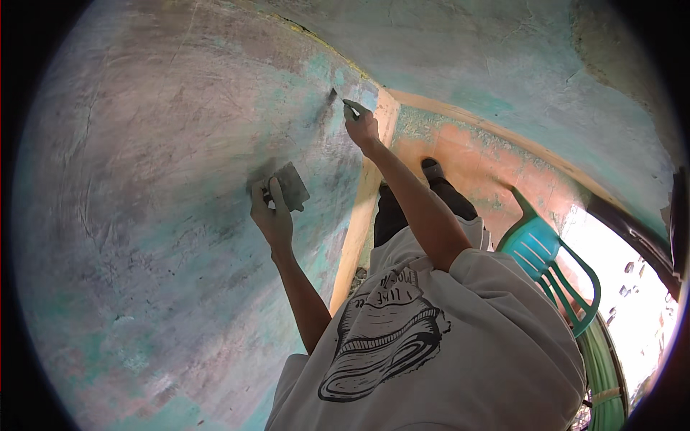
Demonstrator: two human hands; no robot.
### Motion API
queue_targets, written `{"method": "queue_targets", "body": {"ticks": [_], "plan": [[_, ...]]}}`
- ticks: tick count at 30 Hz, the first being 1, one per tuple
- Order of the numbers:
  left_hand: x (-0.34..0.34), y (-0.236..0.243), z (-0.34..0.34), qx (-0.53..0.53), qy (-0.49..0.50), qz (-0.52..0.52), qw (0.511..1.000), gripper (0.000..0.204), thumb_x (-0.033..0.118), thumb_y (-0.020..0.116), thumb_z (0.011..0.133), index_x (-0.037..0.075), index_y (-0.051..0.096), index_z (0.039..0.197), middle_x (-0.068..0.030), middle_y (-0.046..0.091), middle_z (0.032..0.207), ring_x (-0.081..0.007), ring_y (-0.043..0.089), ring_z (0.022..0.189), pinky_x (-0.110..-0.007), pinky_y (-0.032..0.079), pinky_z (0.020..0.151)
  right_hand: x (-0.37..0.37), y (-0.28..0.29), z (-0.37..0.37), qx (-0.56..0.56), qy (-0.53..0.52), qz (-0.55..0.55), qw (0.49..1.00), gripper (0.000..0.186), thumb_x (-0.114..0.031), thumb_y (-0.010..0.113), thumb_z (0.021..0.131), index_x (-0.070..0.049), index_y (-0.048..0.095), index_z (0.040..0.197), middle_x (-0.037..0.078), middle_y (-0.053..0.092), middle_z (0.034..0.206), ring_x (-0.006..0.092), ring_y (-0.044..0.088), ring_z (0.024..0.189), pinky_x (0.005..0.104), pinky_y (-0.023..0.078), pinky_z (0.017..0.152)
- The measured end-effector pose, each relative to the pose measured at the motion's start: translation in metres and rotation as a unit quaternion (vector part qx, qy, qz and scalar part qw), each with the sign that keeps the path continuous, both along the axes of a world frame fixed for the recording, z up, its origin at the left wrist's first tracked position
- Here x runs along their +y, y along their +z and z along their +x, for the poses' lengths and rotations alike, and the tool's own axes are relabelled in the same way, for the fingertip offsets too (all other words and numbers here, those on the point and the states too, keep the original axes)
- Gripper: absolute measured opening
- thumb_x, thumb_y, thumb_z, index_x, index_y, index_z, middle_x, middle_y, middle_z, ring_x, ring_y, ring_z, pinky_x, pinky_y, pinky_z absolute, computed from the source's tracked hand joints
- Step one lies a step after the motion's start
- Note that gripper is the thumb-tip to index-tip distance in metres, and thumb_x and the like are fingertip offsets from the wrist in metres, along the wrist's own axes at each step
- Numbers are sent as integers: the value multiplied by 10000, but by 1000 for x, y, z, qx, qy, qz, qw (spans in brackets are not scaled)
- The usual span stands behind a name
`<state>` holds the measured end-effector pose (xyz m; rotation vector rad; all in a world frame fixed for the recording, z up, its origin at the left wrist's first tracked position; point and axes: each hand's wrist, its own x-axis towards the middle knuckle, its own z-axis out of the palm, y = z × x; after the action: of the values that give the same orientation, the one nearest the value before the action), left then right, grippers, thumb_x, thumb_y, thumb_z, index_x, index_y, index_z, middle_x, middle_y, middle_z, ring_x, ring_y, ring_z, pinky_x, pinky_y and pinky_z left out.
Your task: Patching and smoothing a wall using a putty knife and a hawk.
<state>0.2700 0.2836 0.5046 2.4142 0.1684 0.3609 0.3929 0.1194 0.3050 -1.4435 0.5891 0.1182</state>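
My left hand grips a flat grey putty-smeared plate, its fingers bent round one edge, close to the patchy turquoise and grey wall. Higher up, near the wall's corner, my right hand is closed round the handle of a small putty knife. The knife's dark blade points at the wall; whether it touches the surface I cannot tell. Both arms are stretched out, the right one farther than the left.
A second wall meets the first at the corner. Below is the worn orange and green floor, where my sandalled foot stands. A green plastic chair is at the right, beside a bright doorway and a green bundle.
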Motion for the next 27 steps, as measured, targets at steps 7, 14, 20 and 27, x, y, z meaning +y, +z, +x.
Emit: {"method": "queue_targets", "body": {"ticks": [7, 14, 20, 27], "plan": [[23, -14, 7, -16, -6, 36, 999, 230, 208, 674, 1049, 0, 663, 950, -63, 646, 766, -111, 607, 705, -294, 495, 596, -9, -12, 15, -34, -4, -23, 999, 352, -254, 637, 989, -143, 729, 1310, 264, 741, 1127, 394, 738, 1047, 424, 579, 889], [12, -13, 14, -27, 19, 32, 999, 228, 192, 690, 1035, -16, 676, 941, -83, 683, 768, -128, 656, 669, -299, 522, 591, -21, -12, 27, -17, 21, -53, 998, 349, -295, 641, 1020, -170, 725, 1336, 200, 774, 1043, 242, 758, 903, 364, 567, 822], [5, -11, 19, -42, 19, 49, 998, 207, 170, 695, 1024, -30, 702, 973, -109, 728, 827, -150, 706, 700, -310, 570, 610, -27, -23, 19, -56, 52, -70, 995, 346, -285, 654, 1017, -159, 728, 1331, 176, 770, 943, 196, 712, 785, 348, 556, 759], [8, -12, 11, -24, 24, 43, 999, 235, 210, 691, 1030, -19, 714, 981, -128, 725, 837, -184, 693, 722, -325, 553, 652, -27, -10, 7, -44, 60, -46, 996, 362, -294, 625, 999, -157, 718, 1321, 251, 739, 1121, 401, 735, 1045, 435, 581, 861]]}}
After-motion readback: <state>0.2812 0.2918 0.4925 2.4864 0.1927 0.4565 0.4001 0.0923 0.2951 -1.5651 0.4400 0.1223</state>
